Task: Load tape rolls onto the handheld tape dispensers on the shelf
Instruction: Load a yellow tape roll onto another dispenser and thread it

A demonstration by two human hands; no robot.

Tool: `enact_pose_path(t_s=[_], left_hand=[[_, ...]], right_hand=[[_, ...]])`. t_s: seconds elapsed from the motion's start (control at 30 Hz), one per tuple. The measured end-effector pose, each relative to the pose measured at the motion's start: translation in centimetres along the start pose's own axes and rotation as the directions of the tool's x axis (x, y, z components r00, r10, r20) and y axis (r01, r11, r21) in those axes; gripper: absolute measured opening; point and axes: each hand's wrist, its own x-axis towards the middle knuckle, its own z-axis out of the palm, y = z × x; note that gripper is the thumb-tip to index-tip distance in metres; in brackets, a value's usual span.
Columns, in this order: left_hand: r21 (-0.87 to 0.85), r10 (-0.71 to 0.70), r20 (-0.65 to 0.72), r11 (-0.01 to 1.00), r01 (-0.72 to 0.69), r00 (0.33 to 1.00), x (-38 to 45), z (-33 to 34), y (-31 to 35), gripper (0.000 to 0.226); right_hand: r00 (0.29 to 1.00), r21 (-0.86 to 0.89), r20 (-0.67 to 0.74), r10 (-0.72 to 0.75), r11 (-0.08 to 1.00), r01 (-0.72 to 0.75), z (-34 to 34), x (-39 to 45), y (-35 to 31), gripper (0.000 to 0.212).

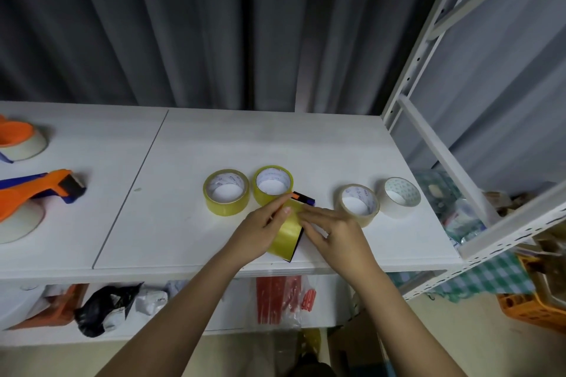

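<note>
**Both hands on a yellow roll at the shelf's front edge**

Head view: the white shelf (190, 232) had a matt, faintly grained surface split by a thin seam. Near its front edge the left hand (260, 231) and the right hand (333, 231) met over a glossy yellow tape roll (286, 236) standing on its edge. The left hand's fingers curled round the roll's left side with the thumb on top; the right hand's fingers lay across its right side, though whether they pinched the tape or only pressed it could not be told. A tape dispenser (301, 197) of orange, black and blue plastic showed only as a small piece behind the hands, the rest hidden by them.

Behind the hands lay two more yellow rolls flat, one (226, 193) beside the other (272, 185), each a translucent ring round a white card core. To the right lay a clear roll (358, 203) and just beside it a cloudy white roll (399, 197). At the left edge an orange loaded dispenser (33, 193) was partly cut off, and another (18, 139) behind it was mostly out of frame
</note>
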Motion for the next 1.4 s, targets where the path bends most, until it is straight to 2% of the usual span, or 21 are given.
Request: enact_pose_path(t_s=[0.17,0.27,0.4,0.5,0.73,0.9,1.17,1.4], left_hand=[[-0.058,-0.05,0.134,0.997,0.058,0.99,-0.2,-0.2,0.2,0.045],[-0.061,-0.074,0.157,0.995,0.085,0.985,-0.3,-0.1,0.2,0.05],[-0.004,-0.069,0.133,0.998,0.07,0.989,-0.4,-0.1,0.2,0.05],[0.026,-0.077,0.134,0.997,0.074,0.988,-0.4,0.0,0.2,0.05],[0.068,-0.101,0.114,0.993,0.093,0.988,-0.3,0.2,0.5,0.05],[0.073,-0.096,0.103,0.993,0.089,0.99,-0.4,0.1,0.7,0.049],[0.107,-0.111,0.095,0.989,0.101,0.989,-0.6,0.3,1.1,0.05],[0.102,-0.109,0.086,0.99,0.1,0.99,-0.5,0.2,0.8,0.049]], right_hand=[[0.999,-0.172,-0.002,-0.054,0.984,0.053,0.1,0.8,0.1,0.013],[0.998,-0.256,-0.014,-0.062,0.965,0.057,0.5,1.2,-0.1,0.015],[1.0,-0.099,0.03,0.006,0.995,-0.003,-0.3,1.4,0.1,0.014],[0.998,-0.123,0.066,0.008,0.992,0.0,-0.5,1.2,0.1,0.014],[0.999,-0.188,0.047,0.003,0.982,0.006,0.2,1.6,0.3,0.019],[1.0,-0.042,0.016,0.006,0.999,-0.006,-0.1,1.0,0.7,0.018],[1.0,-0.145,0.011,0.029,0.989,-0.027,0.7,1.9,0.5,0.014],[0.991,-0.007,0.008,0.13,0.991,-0.13,0.9,3.0,0.9,0.01]])
